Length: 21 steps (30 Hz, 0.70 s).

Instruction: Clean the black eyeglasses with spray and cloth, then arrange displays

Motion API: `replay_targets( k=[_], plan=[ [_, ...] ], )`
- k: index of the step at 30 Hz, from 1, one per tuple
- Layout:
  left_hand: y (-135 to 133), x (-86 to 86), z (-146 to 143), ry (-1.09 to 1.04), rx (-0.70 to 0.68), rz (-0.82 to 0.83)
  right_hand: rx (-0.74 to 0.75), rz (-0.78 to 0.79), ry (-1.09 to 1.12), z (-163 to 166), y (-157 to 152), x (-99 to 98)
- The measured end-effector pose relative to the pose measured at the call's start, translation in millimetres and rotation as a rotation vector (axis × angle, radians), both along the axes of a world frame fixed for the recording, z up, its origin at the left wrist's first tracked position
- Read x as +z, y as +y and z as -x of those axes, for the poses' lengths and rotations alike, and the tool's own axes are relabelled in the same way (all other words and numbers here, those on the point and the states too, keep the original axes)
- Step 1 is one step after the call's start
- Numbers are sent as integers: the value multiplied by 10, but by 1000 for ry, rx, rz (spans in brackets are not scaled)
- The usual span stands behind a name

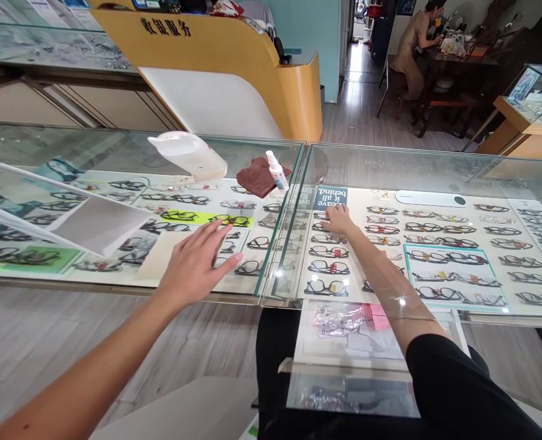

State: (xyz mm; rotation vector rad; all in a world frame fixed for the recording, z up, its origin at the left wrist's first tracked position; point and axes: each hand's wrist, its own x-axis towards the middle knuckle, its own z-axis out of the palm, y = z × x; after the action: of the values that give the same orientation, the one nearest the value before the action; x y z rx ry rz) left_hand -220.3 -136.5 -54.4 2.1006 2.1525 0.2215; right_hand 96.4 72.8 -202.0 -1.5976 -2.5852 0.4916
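My left hand [197, 263] lies flat and open on the glass top [115, 140] of the left display case, fingers stretched out over rows of spectacle frames below. My right hand [339, 219] reaches inside the right display case, under its glass top. Its fingers curl down on a pair of glasses [320, 216] in the far row, just in front of a small blue sign [330, 197]. More dark-framed glasses [328, 267] lie in rows beside my forearm.
A small spray bottle [277, 171], a brown cloth [258, 176] and a white plastic device [190, 153] sit on the left case. A pulled-out shelf [316, 360] below holds plastic bags. Behind stands a yellow cashier counter [216, 55]; a person [415, 43] sits at a far table.
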Motion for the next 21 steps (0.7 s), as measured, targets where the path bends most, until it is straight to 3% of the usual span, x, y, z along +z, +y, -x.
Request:
replay_targets(
  k=[5, 11, 17, 21],
  plan=[
    [16, -26, 18, 10, -2, 1, 13, -30, 4, -1, -34, 37],
    [60, -107, 52, -11, -16, -47, 2, -163, 52, 144, -265, 256],
    [98, -116, 46, 16, -34, -10, 117, -292, 243, 440, -1108, 368],
    [130, -129, 56, 21, -46, -17, 182, -211, 361, 531, -1692, 329]
  ],
)
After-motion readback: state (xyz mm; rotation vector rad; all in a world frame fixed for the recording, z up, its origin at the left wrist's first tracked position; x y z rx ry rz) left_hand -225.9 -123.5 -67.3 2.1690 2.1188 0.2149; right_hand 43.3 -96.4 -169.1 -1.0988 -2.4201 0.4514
